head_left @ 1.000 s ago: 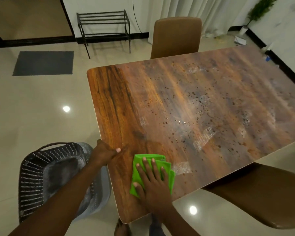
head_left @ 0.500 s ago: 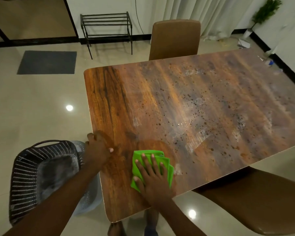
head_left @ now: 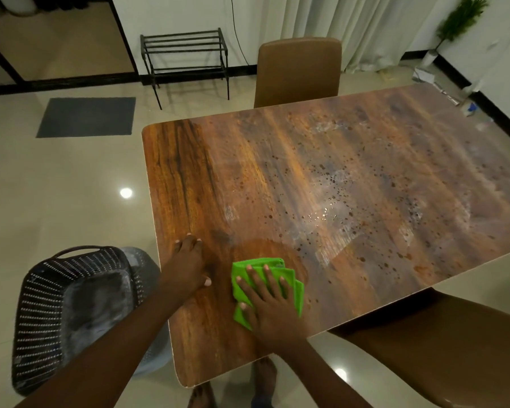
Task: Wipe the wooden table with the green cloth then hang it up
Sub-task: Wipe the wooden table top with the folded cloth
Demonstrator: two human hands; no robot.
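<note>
A folded green cloth (head_left: 290, 278) lies flat on the wooden table (head_left: 336, 187) near its front left corner. My right hand (head_left: 267, 307) presses down on the cloth with fingers spread, covering most of it. My left hand (head_left: 189, 263) rests palm down on the bare wood just left of the cloth, holding nothing. The tabletop is speckled with dark spots and pale smears across the middle and right, and a wiped, darker patch shows just beyond the cloth.
A dark perforated basket (head_left: 71, 313) stands on the floor left of the table. One brown chair (head_left: 299, 70) sits at the far side, another (head_left: 442, 348) at the near right. A black metal rack (head_left: 186, 60) and a grey mat (head_left: 86, 116) lie beyond.
My right hand has slid the cloth slightly away from the front edge. My left hand has moved from the table's left edge onto the top, closer to the cloth.
</note>
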